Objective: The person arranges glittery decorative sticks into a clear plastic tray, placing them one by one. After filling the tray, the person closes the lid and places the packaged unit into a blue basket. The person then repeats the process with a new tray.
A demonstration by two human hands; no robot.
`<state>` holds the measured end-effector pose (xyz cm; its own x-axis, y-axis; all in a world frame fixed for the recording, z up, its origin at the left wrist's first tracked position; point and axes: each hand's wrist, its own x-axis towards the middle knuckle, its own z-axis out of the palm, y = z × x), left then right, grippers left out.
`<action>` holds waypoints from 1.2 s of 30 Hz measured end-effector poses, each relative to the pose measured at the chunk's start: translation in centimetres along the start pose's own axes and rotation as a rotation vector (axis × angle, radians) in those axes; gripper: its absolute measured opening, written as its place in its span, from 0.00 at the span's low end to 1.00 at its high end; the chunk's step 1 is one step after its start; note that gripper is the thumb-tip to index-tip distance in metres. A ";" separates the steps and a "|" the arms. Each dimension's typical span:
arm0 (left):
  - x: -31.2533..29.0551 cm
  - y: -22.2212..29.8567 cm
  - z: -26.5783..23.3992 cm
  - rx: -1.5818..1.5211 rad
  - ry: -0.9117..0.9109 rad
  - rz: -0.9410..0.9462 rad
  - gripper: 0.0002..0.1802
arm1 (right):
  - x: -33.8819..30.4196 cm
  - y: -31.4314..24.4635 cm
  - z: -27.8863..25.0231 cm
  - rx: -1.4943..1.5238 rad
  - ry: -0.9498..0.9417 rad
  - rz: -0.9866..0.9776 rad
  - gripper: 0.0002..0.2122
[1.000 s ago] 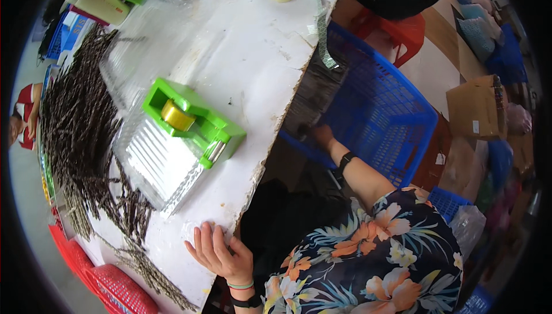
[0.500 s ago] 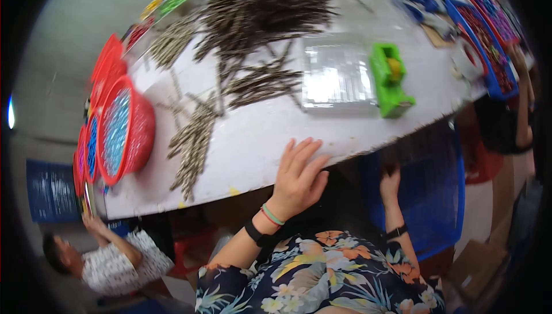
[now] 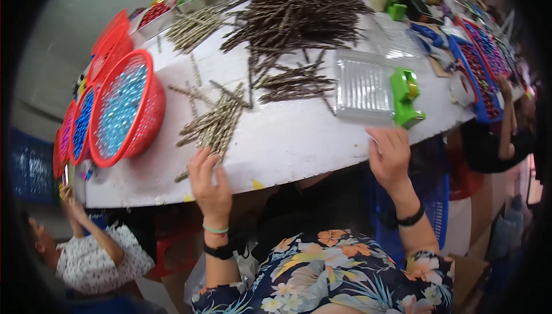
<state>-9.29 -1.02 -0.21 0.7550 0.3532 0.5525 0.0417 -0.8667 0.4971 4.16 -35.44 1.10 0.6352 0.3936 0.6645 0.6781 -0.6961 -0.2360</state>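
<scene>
My left hand is at the near end of a loose pile of pale gold, twisted-looking sticks. Its fingers are parted and bent a little, and nothing shows in them. Over the table's front edge, my right hand hovers with curled fingers. Motion smears its fingertips, so I cannot tell whether it pinches anything. Just beyond it stand a green tape dispenser and a clear ridged plastic tray. Dark brown sticks lie left of the tray.
A big heap of dark sticks covers the far middle. Red baskets, one with light-blue shiny beads, line the left edge. Bead trays and a tape roll are at right. A blue crate stands below the table. Co-workers sit at both sides.
My left hand has moved left to the pale gold sticks. My right hand has risen from over the blue crate to the table edge. The view has shifted slightly.
</scene>
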 end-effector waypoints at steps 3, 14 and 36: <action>-0.1 -1.6 -0.7 0.032 0.040 -0.009 0.12 | 3.6 1.9 2.0 -0.122 -0.056 -0.045 0.09; 0.6 -1.2 -1.2 -0.119 0.084 -0.077 0.10 | 6.7 4.2 2.8 0.101 -0.460 -0.012 0.07; 4.3 15.6 14.0 -1.317 -0.439 -0.345 0.06 | 3.7 -0.2 0.7 0.327 -0.039 0.084 0.16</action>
<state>3.76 -17.93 0.59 0.9801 0.1290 0.1508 -0.1817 0.2777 0.9433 6.61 -33.38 3.11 0.7032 0.3705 0.6068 0.7016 -0.5000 -0.5078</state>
